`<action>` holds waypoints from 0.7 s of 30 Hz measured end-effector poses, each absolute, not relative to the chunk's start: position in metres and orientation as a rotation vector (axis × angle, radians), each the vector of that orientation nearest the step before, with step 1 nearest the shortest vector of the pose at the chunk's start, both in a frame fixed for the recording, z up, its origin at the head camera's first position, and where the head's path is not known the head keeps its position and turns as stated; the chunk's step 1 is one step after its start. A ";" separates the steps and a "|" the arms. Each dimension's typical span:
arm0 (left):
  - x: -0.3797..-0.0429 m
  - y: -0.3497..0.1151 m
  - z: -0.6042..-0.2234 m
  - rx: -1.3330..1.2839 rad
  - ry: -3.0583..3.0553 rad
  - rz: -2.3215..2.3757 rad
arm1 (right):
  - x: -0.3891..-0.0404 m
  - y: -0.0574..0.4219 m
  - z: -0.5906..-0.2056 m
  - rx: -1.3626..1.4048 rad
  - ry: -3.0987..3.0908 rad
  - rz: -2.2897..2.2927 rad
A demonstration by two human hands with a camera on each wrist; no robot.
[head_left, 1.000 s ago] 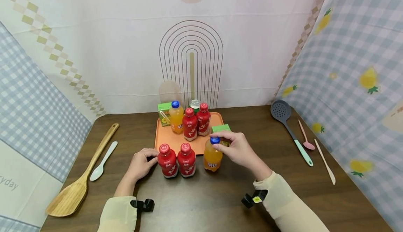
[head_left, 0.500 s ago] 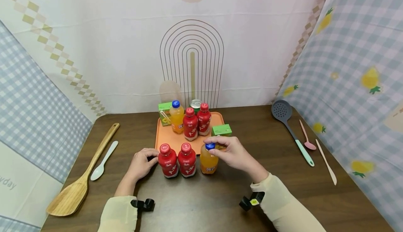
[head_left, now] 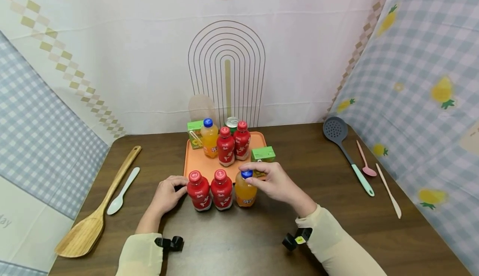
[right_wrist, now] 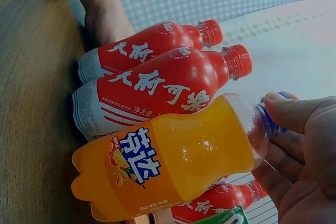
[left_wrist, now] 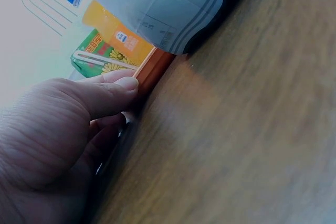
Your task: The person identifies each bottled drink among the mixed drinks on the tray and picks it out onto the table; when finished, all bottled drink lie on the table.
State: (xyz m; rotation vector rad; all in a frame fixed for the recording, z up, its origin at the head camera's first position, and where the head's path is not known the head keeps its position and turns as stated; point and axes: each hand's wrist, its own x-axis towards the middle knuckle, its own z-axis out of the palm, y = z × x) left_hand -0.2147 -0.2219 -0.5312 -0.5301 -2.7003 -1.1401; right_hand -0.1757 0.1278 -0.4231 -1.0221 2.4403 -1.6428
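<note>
Right hand (head_left: 275, 181) pinches orange bottle (head_left: 244, 193) by cap (head_left: 246, 173), just below frame centre; left hand (head_left: 166, 193) pinches tray (head_left: 196, 161) rim. Count: 2 orange bottles (head_left: 209, 140), 4 red bottles (head_left: 221, 193), 2 green cartons (head_left: 263, 154), 1 can (head_left: 232, 122).

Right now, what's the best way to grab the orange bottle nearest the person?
Probably by its blue cap and narrow neck, from above and the right, where the right hand pinches it: the orange bottle stands upright, and a red bottle crowds its left.
</note>
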 end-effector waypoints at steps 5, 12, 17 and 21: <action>-0.215 -0.222 -0.532 -0.527 -2.700 -1.143 | -0.175 0.128 -0.423 -1.016 2.454 -1.639; -0.215 -0.222 -0.532 -0.529 -2.700 -1.145 | -0.175 0.128 -0.424 -0.995 2.459 -1.627; -0.215 -0.222 -0.532 -0.532 -2.696 -1.149 | -0.175 0.128 -0.426 -0.973 2.465 -1.618; -0.215 -0.222 -0.531 -0.528 -2.697 -1.152 | -0.174 0.127 -0.425 -0.930 2.482 -1.606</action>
